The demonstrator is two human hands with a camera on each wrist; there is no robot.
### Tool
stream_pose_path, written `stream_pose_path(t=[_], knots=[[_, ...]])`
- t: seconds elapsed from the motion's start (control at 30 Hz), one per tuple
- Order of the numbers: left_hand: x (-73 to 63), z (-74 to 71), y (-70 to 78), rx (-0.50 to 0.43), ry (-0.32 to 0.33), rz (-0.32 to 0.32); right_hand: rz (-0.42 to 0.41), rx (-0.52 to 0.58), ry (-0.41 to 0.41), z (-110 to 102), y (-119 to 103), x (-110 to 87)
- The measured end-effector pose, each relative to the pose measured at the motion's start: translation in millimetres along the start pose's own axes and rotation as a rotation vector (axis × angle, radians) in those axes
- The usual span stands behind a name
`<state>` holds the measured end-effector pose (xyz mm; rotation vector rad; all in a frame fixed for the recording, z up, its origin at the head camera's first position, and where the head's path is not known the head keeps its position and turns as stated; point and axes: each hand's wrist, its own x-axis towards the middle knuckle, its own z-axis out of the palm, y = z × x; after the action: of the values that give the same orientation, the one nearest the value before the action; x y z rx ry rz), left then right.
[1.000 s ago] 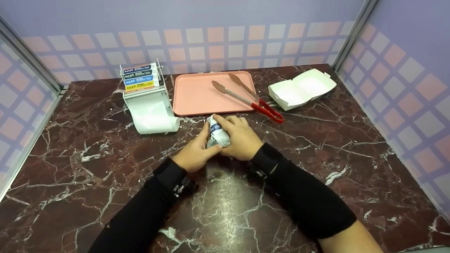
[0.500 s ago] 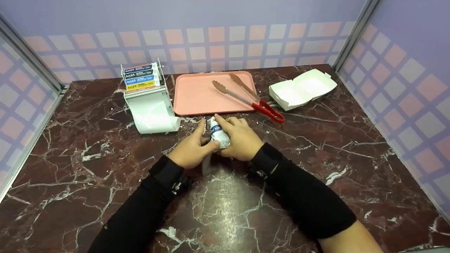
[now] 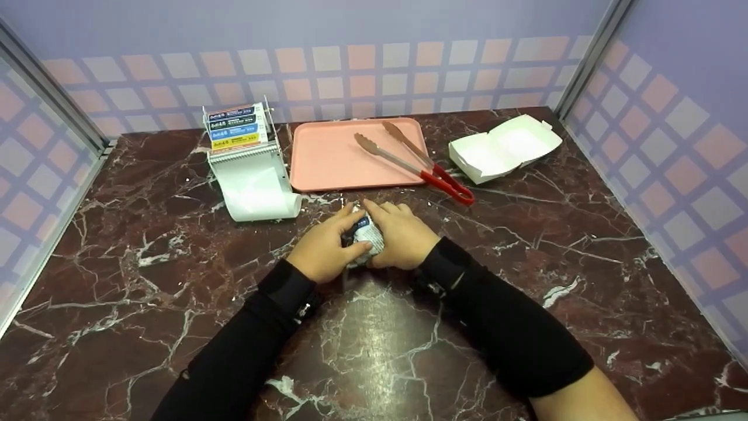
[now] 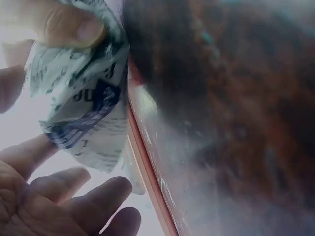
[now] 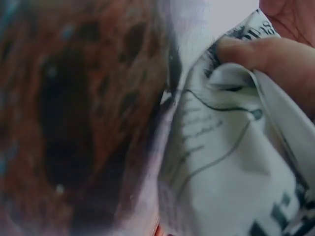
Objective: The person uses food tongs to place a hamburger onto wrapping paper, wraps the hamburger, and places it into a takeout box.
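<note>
Between both hands, low over the dark marbled table (image 3: 497, 304), is a small bundle wrapped in white printed paper (image 3: 369, 240) with a dark blue label; what lies inside is hidden. My left hand (image 3: 323, 247) spans its left side, thumb across the near end and fingers at the far end. In the left wrist view, a thumb (image 4: 74, 29) presses the paper while several fingers (image 4: 101, 199) spread near its lower edge. My right hand (image 3: 405, 238) grips the right side. A thumb (image 5: 268, 56) pushes into a loose paper fold (image 5: 236, 78) in the right wrist view.
Behind the hands lies a pink tray (image 3: 327, 158), with red-handled tongs (image 3: 447, 187) resting partly on it. An open white paper box (image 3: 505, 146) stands at the back right. At the left is a rack of boxed rolls (image 3: 236, 128) with white paper (image 3: 257, 193) hanging out.
My left hand first drew back left, its index finger raised, then came in again with fingers over the bundle's far end. The bundle has shifted slightly nearer. My right hand stays nearly still.
</note>
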<state>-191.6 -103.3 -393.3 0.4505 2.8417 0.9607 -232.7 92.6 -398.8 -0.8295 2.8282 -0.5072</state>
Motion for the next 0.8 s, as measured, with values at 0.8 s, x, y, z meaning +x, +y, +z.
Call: stream_pose_path(t=[0.8], knots=[[-1.4,0.9,3.4,0.073,-0.026,-0.035,-0.036,0.159,-0.212,-19,29,-4.6]])
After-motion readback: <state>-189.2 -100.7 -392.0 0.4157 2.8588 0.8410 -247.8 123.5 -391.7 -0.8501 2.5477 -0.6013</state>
